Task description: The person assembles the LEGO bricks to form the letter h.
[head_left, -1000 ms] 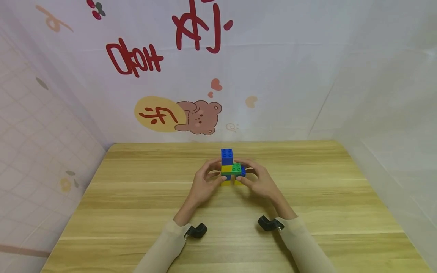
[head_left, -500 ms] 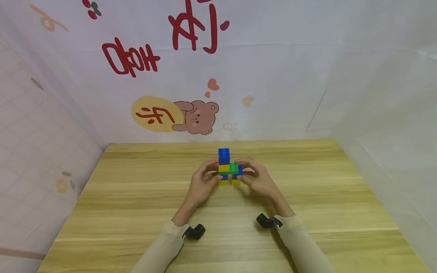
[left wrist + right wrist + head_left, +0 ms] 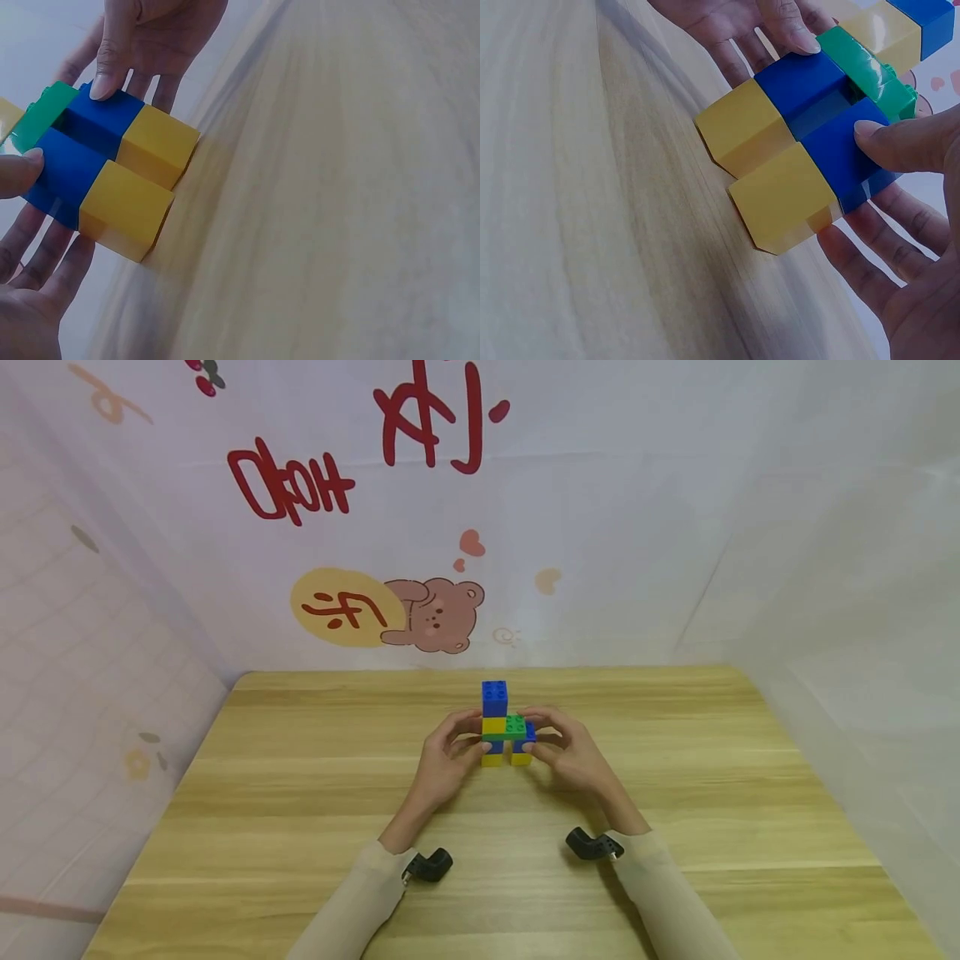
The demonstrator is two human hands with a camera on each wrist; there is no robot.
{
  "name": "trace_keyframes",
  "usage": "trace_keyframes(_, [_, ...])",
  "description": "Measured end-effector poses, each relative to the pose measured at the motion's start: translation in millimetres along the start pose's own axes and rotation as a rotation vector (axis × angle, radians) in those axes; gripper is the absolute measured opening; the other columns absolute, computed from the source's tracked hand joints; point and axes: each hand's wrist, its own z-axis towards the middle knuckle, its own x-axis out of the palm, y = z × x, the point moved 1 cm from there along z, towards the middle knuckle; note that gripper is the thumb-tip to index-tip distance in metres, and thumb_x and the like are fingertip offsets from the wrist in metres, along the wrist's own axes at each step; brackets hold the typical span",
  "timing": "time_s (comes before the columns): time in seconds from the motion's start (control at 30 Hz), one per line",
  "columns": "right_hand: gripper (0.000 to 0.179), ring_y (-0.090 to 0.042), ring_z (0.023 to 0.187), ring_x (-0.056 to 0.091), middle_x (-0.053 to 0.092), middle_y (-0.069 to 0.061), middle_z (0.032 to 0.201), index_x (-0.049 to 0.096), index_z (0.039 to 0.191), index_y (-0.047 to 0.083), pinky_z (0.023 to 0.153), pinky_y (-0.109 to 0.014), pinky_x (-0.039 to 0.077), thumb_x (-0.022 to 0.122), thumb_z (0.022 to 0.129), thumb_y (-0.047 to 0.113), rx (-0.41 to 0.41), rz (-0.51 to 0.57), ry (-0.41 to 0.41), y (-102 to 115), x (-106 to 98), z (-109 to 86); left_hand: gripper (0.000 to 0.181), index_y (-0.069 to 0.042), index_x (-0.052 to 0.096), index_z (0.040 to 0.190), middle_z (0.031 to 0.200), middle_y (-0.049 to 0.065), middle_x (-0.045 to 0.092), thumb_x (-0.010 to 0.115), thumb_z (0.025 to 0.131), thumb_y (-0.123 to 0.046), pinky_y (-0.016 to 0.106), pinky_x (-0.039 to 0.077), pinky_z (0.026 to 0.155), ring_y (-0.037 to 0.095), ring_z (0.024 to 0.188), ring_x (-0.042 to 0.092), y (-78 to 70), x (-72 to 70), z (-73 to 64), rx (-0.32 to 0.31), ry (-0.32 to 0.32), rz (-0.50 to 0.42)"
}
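A toy building-block structure stands upright between the two hands at the far middle of the table. Two yellow blocks (image 3: 784, 199) form its feet, each with a blue block (image 3: 847, 150) on top. A green block (image 3: 516, 725) bridges the two legs. Above its left end sit a yellow block (image 3: 493, 726) and a topmost blue block (image 3: 494, 699). My left hand (image 3: 446, 762) grips the left leg, its thumb on the blue block. My right hand (image 3: 576, 755) grips the right leg likewise. Whether the feet touch the table, I cannot tell.
The wood-grain table (image 3: 480, 893) spreads around the hands. Behind it hangs a white printed cloth (image 3: 615, 543) with a bear and red characters; more cloth stands at both sides. A black camera mount sits on each wrist.
The right thumb has slid slightly to the right on its blue block. Both hands stay at the structure, and the whole view has shifted a little.
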Motion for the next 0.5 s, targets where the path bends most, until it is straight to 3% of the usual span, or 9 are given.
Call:
trace_keyframes(0.33, [0.049,-0.028,0.119,0.061,0.063,-0.007,0.134,0.06,0.139,0.022,0.102,-0.043,0.059,0.072,0.095,0.003,0.004,-0.017,0.003,2.3,1.0,-0.3,0.048,-0.012,0.058,0.139,0.128,0.017,0.063,0.072,0.094,-0.002,0.045,0.056,0.107,0.032,0.119,0.062,-5.0,-1.8,0.3,-0.017,-0.003,0.002])
trace_keyframes(0.5, [0.049,-0.029,0.118,0.062,0.063,-0.008,0.134,0.059,0.139,0.024,0.101,-0.037,0.06,0.071,0.096,0.005,0.023,-0.025,0.003,3.5,1.6,-1.2,0.047,-0.013,0.058,0.139,0.127,0.016,0.063,0.072,0.095,-0.004,0.041,0.057,0.106,0.032,0.118,0.063,-4.5,-3.0,0.3,-0.035,0.001,0.009])
